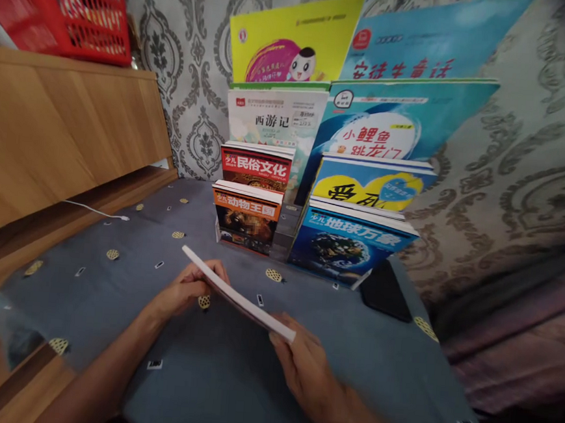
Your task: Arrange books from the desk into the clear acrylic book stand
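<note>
A thin book [239,299] is held edge-up above the cloth, its pale page edge facing me and its covers mostly hidden. My left hand [191,287] grips its left end, thumb on the near side. At the right end my right hand [303,360] is closed round the corner. Beyond the hands stands a tiered rack of books. Its front row has an orange-and-black book [245,218] on the left and a blue book with a globe [341,245] on the right. Behind these rise a red book [256,167], a yellow-and-blue book [367,185] and several taller ones.
A grey cloth [229,390] with pineapple prints covers the table. A black phone-like slab [386,291] lies right of the rack. At left are a wooden cabinet [63,135], a red plastic basket [83,13] on it, and a white cable [94,210]. Patterned wallpaper stands behind.
</note>
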